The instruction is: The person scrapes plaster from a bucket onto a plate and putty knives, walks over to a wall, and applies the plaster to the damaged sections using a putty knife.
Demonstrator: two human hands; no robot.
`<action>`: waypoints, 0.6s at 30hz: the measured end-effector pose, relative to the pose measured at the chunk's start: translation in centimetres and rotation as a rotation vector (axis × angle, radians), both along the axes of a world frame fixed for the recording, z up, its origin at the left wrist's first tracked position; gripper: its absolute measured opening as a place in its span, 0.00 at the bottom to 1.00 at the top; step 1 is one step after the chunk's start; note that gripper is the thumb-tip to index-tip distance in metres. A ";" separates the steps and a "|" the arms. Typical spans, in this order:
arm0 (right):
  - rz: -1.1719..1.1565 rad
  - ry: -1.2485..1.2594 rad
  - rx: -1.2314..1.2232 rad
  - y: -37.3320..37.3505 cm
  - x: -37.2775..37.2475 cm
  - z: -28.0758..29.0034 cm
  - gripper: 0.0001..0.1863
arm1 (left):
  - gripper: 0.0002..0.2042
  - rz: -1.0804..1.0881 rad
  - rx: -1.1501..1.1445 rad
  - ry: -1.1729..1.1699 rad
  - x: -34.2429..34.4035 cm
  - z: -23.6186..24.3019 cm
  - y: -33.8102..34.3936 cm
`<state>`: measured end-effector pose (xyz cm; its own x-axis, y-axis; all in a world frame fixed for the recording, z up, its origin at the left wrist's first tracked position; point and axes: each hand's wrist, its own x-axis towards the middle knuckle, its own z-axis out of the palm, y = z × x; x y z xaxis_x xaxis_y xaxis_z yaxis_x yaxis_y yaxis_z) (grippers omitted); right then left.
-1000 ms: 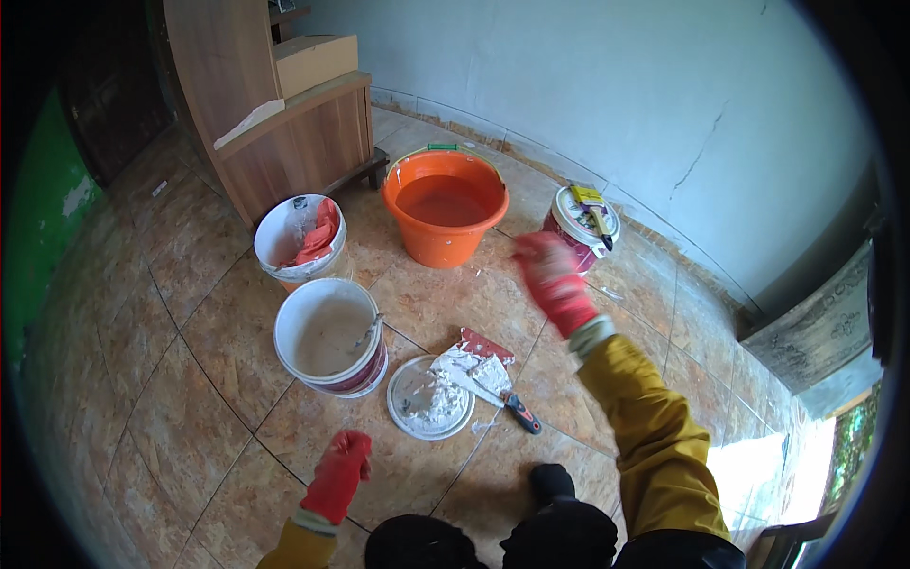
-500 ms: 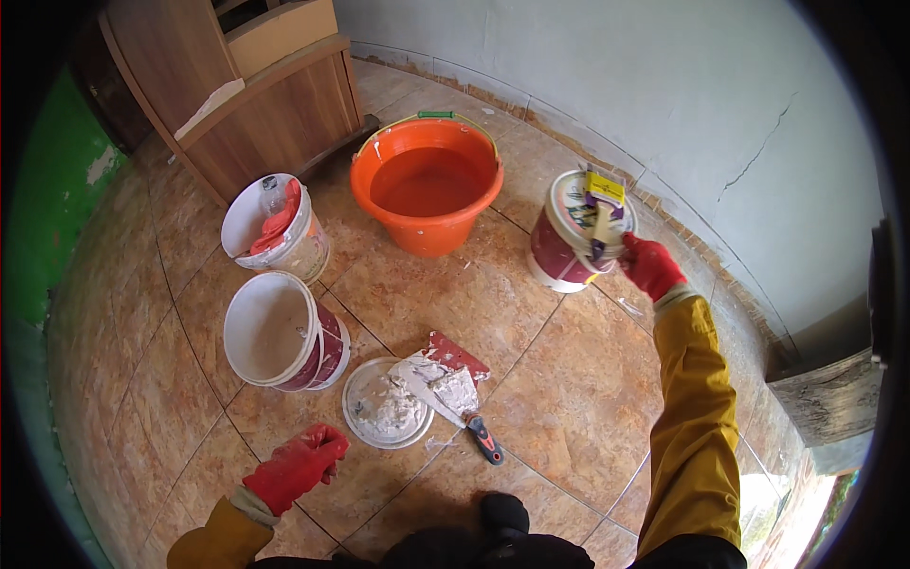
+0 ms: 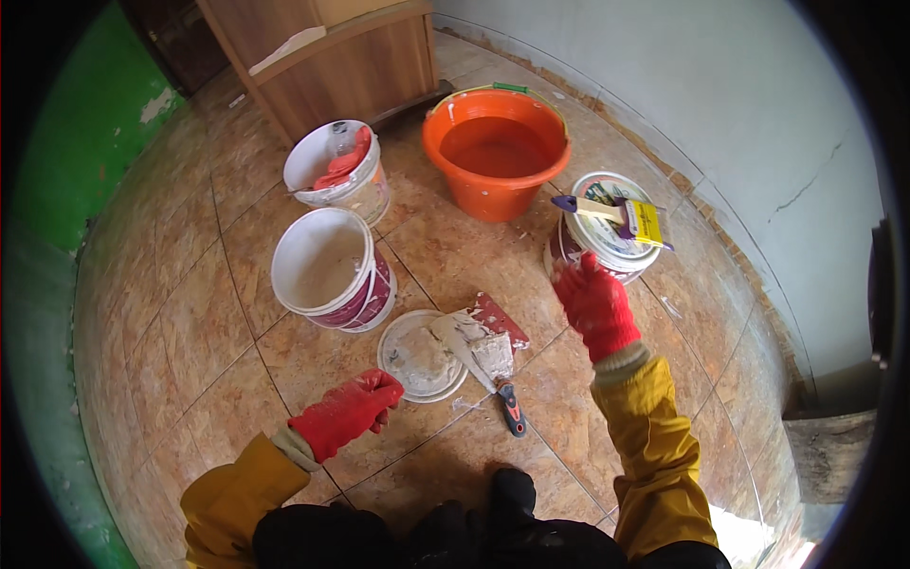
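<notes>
My right hand (image 3: 595, 308), in a red glove, is closed at the front of the lidded maroon-and-white paint bucket (image 3: 618, 254); its exact grip is hidden. A brush (image 3: 611, 214) with a yellow sleeve lies across that bucket's lid. My left hand (image 3: 346, 412), also red-gloved, is loosely closed with nothing visible in it, beside a white lid (image 3: 408, 370) smeared with putty. On and beside this lid lie a red-bladed scraper (image 3: 502, 321) and a putty knife (image 3: 512, 408), both crusted with white putty.
An empty-looking white bucket (image 3: 322, 261), another bucket (image 3: 365, 194) with red cloth or gloves inside and an orange bucket (image 3: 498, 194) of liquid stand on the tiles. Behind are a wooden cabinet (image 3: 336, 76), a green wall (image 3: 95, 123) and a cracked white wall (image 3: 749, 114).
My right hand has come down to the lidded bucket, which now stands turned and closer, its brush lying sideways. My left hand stays low near the lid. The camera view has shifted.
</notes>
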<state>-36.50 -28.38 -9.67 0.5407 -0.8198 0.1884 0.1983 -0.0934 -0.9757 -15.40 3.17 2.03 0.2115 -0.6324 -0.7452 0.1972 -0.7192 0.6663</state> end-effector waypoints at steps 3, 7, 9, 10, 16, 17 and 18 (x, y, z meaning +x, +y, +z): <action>0.020 0.045 0.648 4.7 3.1 6.1 0.11 | 0.09 0.038 0.004 -0.023 0.2 -2.2 2.8; 0.138 0.097 0.393 2.7 6.8 10.2 0.12 | 0.13 0.352 -0.055 -0.126 0.5 -3.3 5.5; 0.226 0.151 0.331 2.0 8.2 9.5 0.14 | 0.17 0.724 -0.175 -0.189 2.6 -4.1 5.6; 0.160 0.173 0.396 2.5 9.2 9.4 0.15 | 0.20 0.901 -0.207 -0.203 4.6 -4.0 5.2; 0.024 -0.136 0.695 -1.1 14.4 5.8 0.23 | 0.29 0.892 -0.323 -0.164 11.3 -3.3 1.5; 0.039 -0.143 0.699 -1.1 15.2 6.0 0.23 | 0.25 0.827 -0.355 -0.119 12.0 -4.2 1.6; -0.002 -0.168 0.708 -1.0 15.8 6.3 0.22 | 0.20 0.756 -0.383 -0.062 12.4 -4.7 1.2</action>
<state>-20.67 -29.42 -3.37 0.5496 -0.7769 -0.3071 0.3512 0.5484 -0.7589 -3.05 4.32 -2.67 0.7122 -0.5106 -0.4817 0.4891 -0.1314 0.8623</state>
